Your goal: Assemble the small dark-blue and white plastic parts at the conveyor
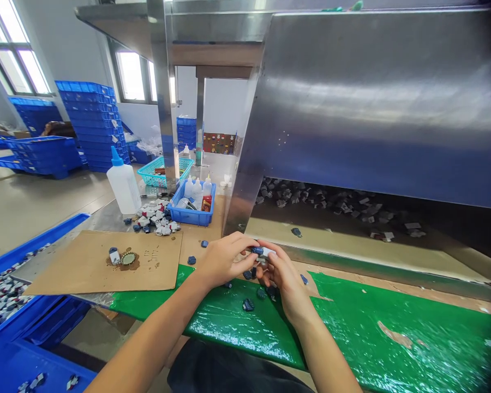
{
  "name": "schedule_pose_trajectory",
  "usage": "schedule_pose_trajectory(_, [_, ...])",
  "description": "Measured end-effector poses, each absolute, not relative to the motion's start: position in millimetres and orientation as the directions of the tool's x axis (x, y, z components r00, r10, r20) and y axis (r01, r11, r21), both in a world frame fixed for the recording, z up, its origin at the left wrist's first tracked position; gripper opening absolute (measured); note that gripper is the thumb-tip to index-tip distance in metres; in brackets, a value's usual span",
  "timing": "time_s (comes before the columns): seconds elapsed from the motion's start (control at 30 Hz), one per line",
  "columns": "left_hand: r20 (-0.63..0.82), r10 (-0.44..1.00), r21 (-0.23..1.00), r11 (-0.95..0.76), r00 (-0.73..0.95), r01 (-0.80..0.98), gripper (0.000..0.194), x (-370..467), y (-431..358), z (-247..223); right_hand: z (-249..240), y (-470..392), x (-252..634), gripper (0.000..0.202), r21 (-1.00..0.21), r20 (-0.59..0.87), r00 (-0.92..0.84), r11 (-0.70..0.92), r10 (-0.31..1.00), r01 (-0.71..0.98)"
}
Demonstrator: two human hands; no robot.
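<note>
My left hand point(225, 259) and my right hand point(285, 273) meet above the front edge of the bench. Between the left fingertips is a small dark blue plastic piece point(257, 250). It touches a small white piece point(267, 252) pinched in the right fingers; whether the two are joined I cannot tell. Below the hands, several loose dark blue pieces point(248, 304) lie on the green covering point(352, 322). Left of my left hand are more such pieces point(192, 260) on the cardboard.
A metal hood point(376, 109) rises ahead, with many small pieces under it. At left are a cardboard sheet point(77, 267) with a wet bottle cap point(128, 258), a white squeeze bottle point(123, 185), a pile of white pieces point(155, 215) and a blue basket point(192, 217). Blue crates point(92, 125) stand behind.
</note>
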State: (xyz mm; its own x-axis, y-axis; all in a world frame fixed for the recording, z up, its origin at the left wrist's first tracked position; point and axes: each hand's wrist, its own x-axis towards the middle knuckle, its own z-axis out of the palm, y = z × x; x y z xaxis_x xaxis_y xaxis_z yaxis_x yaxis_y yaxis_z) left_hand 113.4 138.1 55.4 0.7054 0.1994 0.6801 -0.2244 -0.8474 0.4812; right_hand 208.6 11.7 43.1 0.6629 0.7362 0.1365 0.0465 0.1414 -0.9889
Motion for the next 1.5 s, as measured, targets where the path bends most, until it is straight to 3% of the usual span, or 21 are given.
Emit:
schedule_pose_trajectory(0.3, [0.647, 0.29, 0.557, -0.812, 0.706, -0.177, 0.015, 113.8, 141.3, 53.7, 44.7, 11.7, 204.0, 0.044, -0.977, 0.198, 0.584, 0.111, 0.787, 0.182])
schedule_pose_trajectory(0.57, [0.65, 0.325, 0.615, -0.756, 0.687, -0.224, 0.027, 116.2, 141.7, 50.5, 49.2, 12.4, 201.6, 0.039, -0.984, 0.164, 0.588, 0.094, 0.792, 0.149])
schedule_pose_trajectory(0.83, [0.67, 0.163, 0.556, -0.757, 0.725, -0.344, 0.039, 112.0, 138.9, 56.6, 44.7, 12.9, 205.7, 0.043, -0.983, 0.165, 0.628, 0.077, 0.761, 0.165])
schedule_pose_trajectory(1.03, [0.674, 0.174, 0.545, -0.773, 0.718, -0.325, 0.03, 115.4, 141.0, 51.2, 43.9, 13.4, 206.8, 0.04, -0.978, 0.183, 0.596, 0.082, 0.782, 0.193])
schedule_pose_trajectory(1.5, [0.663, 0.176, 0.557, -0.765, 0.728, -0.322, 0.033, 115.3, 143.1, 51.2, 50.8, 11.3, 202.1, 0.037, -0.972, 0.2, 0.611, 0.076, 0.766, 0.224])
